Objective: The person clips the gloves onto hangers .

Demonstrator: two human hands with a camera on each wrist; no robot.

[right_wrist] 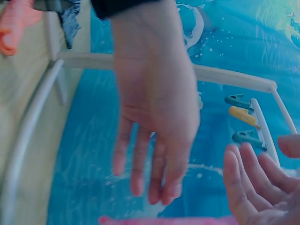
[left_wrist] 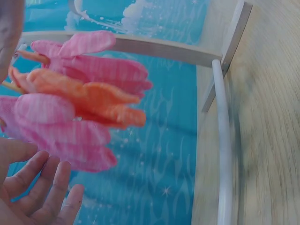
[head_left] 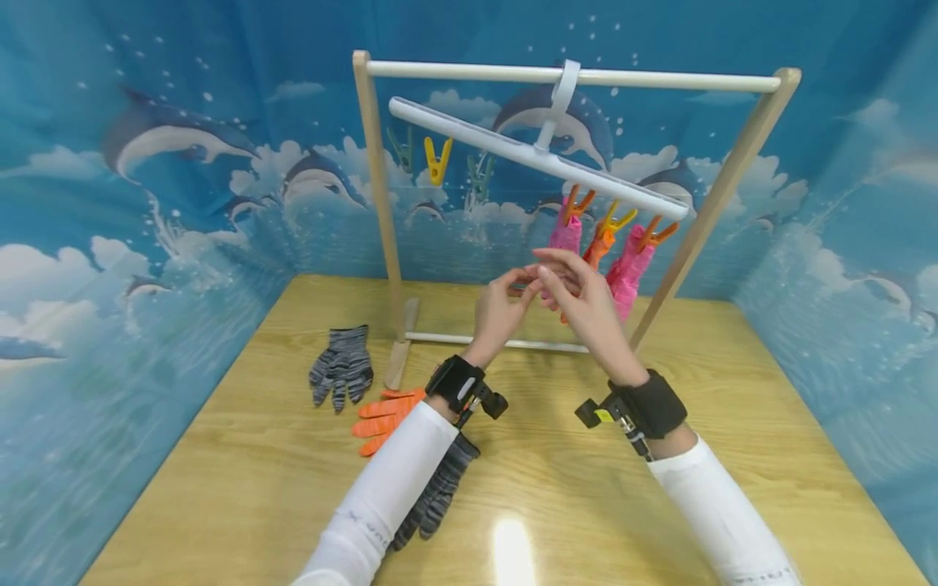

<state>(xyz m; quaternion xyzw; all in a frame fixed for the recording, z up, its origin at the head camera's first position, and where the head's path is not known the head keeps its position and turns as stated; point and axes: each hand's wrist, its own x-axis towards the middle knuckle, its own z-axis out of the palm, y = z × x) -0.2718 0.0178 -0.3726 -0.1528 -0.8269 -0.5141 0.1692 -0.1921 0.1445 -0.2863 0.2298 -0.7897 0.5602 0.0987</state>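
Observation:
My left hand point(head_left: 501, 313) and right hand point(head_left: 586, 305) are raised in front of the rack, their fingertips close together in the head view. Loosely bent, the fingers of the left hand point(left_wrist: 40, 187) hold nothing; the fingers of the right hand point(right_wrist: 262, 183) also appear relaxed and free. Just behind them hang a pink glove point(head_left: 566, 232), an orange glove point(head_left: 597, 248) and another pink glove point(head_left: 632, 264), clipped by orange and yellow clothespins point(head_left: 614, 220) to the right end of a white hanger point(head_left: 484, 140). The hanger tilts down to the right.
A yellow clothespin point(head_left: 437, 161) and two green ones hang at the hanger's left end. The hanger hooks over the white rod of a wooden rack point(head_left: 381, 187). On the table lie a grey glove point(head_left: 343, 366), an orange glove point(head_left: 384, 417) and a dark grey glove point(head_left: 440, 492).

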